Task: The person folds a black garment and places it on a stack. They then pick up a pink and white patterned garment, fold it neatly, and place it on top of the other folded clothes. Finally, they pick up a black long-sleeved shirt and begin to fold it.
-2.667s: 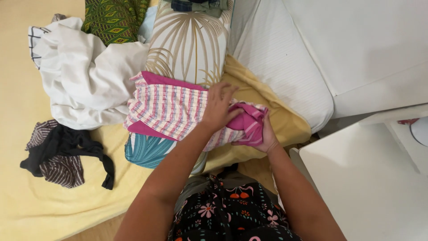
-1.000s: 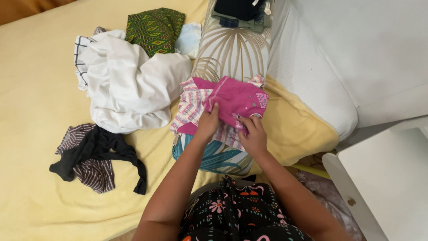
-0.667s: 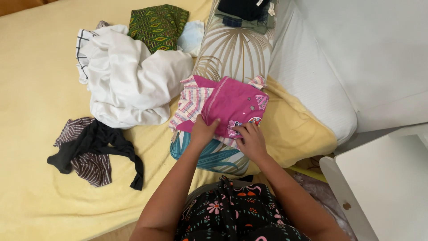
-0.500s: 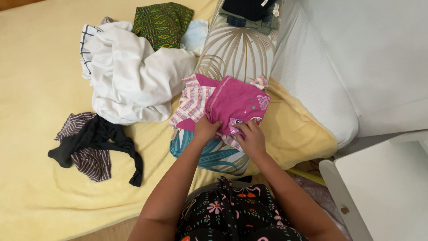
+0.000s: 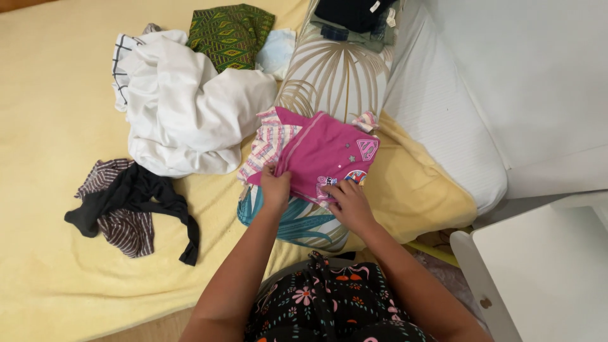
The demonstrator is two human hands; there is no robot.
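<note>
A small magenta garment point(image 5: 329, 152) with printed badges lies folded on a leaf-patterned pillow point(image 5: 329, 79). Under it shows a pink-and-white striped piece point(image 5: 269, 142). My left hand point(image 5: 275, 187) pinches the garment's near left edge. My right hand point(image 5: 348, 201) presses on its near right corner, fingers on the cloth.
On the yellow bed sheet point(image 5: 57, 126) lie a crumpled white garment point(image 5: 183, 114), a green patterned cloth point(image 5: 231, 31), a pale blue piece point(image 5: 275, 50) and a black-and-striped heap point(image 5: 130, 206). Dark folded clothes point(image 5: 354, 16) rest at the pillow's far end. A white cabinet point(image 5: 544, 272) stands right.
The magenta garment has been folded over the striped piece and flattened. Both hands slid from its middle to its near edge.
</note>
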